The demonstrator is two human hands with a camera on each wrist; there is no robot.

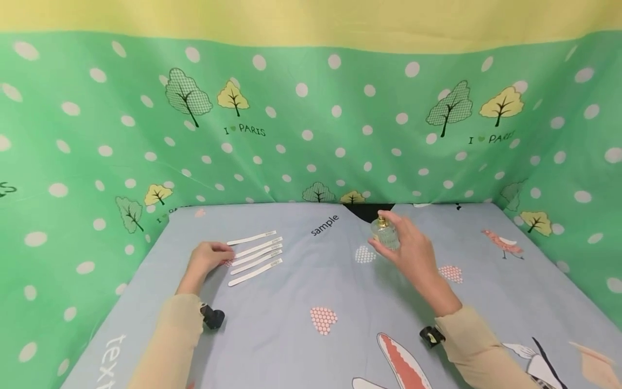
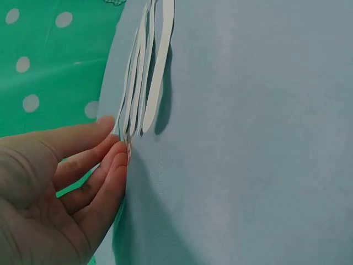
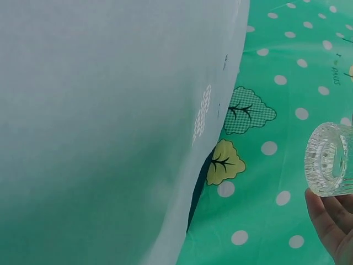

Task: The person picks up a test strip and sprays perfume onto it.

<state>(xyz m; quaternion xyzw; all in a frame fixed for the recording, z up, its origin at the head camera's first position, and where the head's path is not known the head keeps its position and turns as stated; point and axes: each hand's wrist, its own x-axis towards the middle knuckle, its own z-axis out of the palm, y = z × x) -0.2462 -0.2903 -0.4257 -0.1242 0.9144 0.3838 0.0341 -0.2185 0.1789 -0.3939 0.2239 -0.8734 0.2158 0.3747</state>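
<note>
Left hand (image 1: pixel 208 258): fingertips at left ends of five slim white paper-like strips (image 1: pixel 255 273), pinch not determinable; strips extend rightward, long axes slanting toward far right corner of desk (image 1: pixel 272 335); left hand nearer. Right hand (image 1: pixel 412 253): gripping clear ribbed-glass bottle (image 1: pixel 387 237), near far edge.

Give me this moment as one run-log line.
left hand: at paper strips, grip unclear | right hand: holds glass bottle above cloth | strips: on cloth
</note>
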